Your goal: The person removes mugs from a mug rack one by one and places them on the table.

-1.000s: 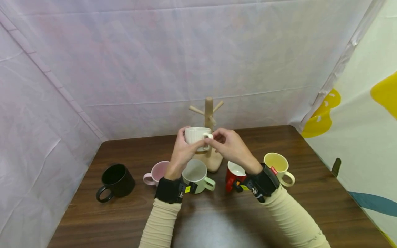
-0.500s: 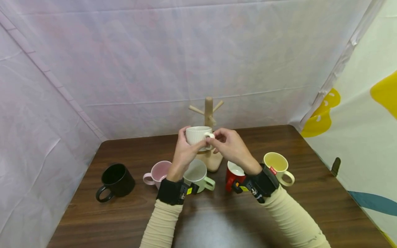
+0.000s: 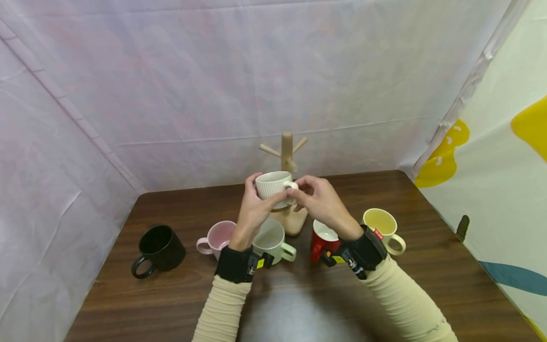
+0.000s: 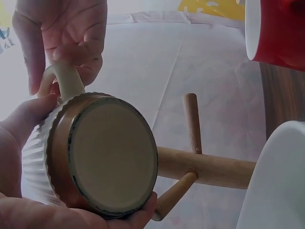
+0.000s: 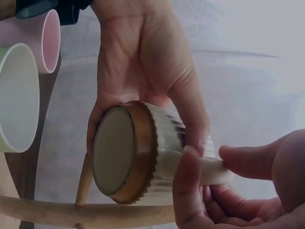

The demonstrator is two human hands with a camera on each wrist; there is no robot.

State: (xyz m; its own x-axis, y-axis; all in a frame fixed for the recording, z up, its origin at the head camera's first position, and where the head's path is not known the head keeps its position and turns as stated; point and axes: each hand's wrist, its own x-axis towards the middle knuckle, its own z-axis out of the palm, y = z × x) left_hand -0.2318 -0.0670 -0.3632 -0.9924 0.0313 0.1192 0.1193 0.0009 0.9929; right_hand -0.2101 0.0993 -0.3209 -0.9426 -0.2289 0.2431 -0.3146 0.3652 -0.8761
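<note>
A white ribbed cup (image 3: 271, 186) with a brown band round its base is held up in front of the wooden mug tree (image 3: 287, 151). My left hand (image 3: 253, 209) grips the cup's body, thumb on the near side and fingers round the far side. At the cup's handle, my right hand (image 3: 321, 202) pinches with thumb and fingers. In the left wrist view the cup's pale underside (image 4: 114, 155) faces the camera. The right wrist view shows the handle (image 5: 214, 171) between the right thumb and fingers. The mug tree's pegs in view carry no mugs.
On the brown table (image 3: 141, 304) stand a black mug (image 3: 164, 249), a pink mug (image 3: 220, 236), a pale green mug (image 3: 269, 240), a red mug (image 3: 321, 240) and a yellow mug (image 3: 379, 223). Pale cloth (image 3: 256, 85) hangs behind the table.
The cup has turned and tilted slightly, its handle shifting a little to the right. Both hands keep their hold and have barely moved.
</note>
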